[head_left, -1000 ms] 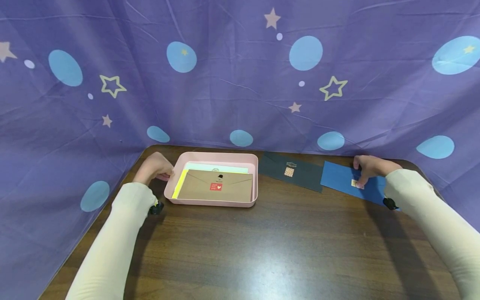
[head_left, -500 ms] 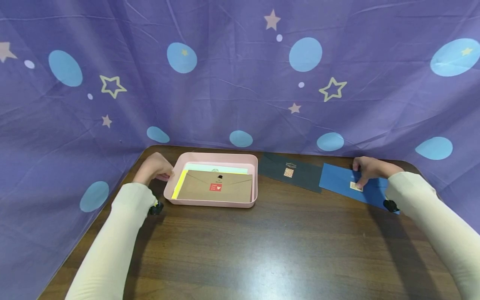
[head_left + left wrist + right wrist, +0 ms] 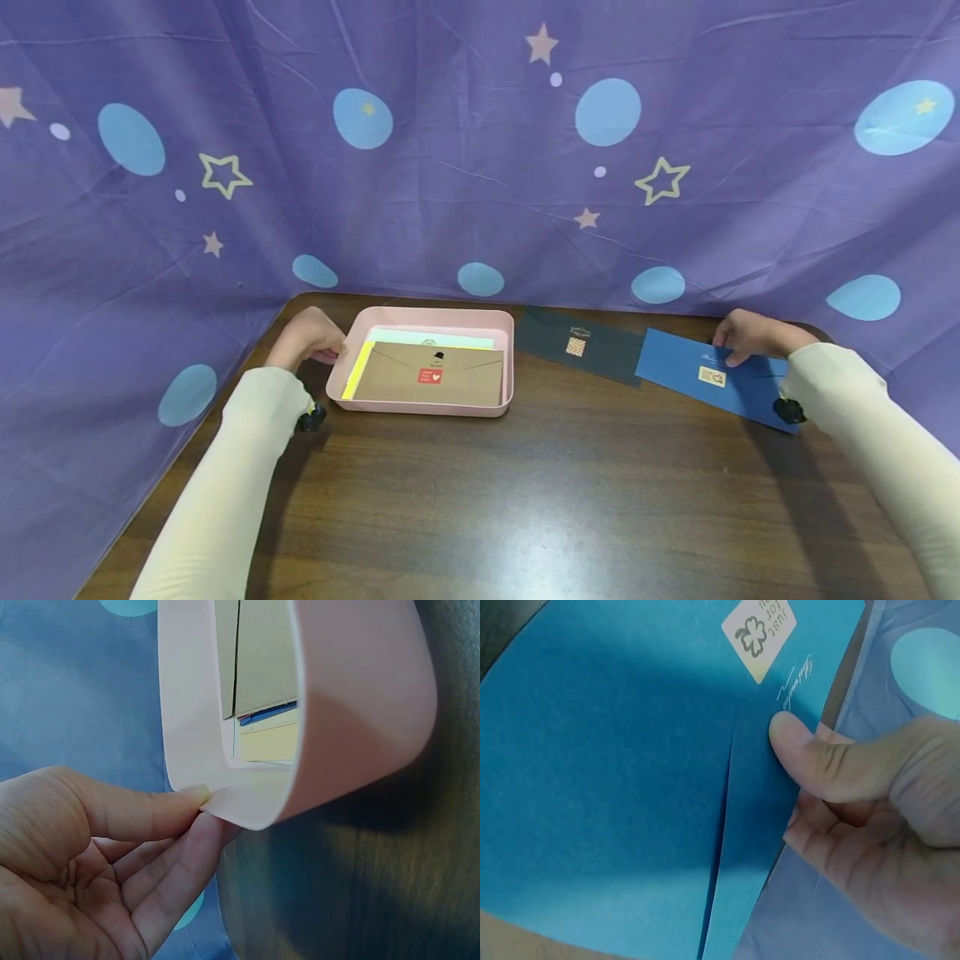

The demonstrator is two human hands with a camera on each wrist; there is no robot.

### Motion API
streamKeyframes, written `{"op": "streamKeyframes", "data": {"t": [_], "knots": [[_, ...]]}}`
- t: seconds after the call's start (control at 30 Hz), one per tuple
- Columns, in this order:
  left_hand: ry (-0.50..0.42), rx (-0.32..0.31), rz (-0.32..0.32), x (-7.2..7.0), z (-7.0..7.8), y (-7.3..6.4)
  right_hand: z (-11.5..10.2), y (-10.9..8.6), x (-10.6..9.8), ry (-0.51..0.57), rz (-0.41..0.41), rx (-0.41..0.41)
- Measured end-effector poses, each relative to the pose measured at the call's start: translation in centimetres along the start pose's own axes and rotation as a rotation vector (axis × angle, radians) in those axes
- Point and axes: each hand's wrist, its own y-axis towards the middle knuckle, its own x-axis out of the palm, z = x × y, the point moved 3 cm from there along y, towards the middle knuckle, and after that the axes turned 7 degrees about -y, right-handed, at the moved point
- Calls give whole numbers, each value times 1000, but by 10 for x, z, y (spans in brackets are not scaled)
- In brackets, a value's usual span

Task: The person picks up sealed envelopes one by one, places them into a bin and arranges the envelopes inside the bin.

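My left hand pinches the left rim of a pink tray; in the left wrist view the thumb lies over the rim with fingers beneath. Inside the tray a kraft envelope with a red heart sticker lies on top, over a yellow piece and a pale one. At the far right my right hand pinches the back edge of a blue envelope. The right wrist view has the thumb on its flap, near a "just for you" sticker, the other fingers behind the edge.
A dark green envelope with a patterned sticker lies between the tray and the blue envelope. All rest on a brown wooden table. A purple curtain with stars hangs right behind the table's back edge.
My right thumb has moved off the blue envelope's sticker, back and right to its rear edge, baring the sticker. The left hand keeps its hold on the tray.
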Motion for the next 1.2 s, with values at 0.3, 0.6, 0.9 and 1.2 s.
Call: {"op": "streamKeyframes", "data": {"t": [0.3, 0.6, 0.9, 1.2], "knots": [[-21, -5, -1, 0, -1, 0, 6, -5, -6, 22, 15, 60], [-9, -13, 7, 0, -1, 1, 4, -9, -15, 37, 43, 43], [-1, -28, -8, -1, 0, 1, -6, -11, -25, 60, 91, 29], [5, -28, -12, -1, 1, 0, -18, -12, -36, -79, 179, -20]]}}
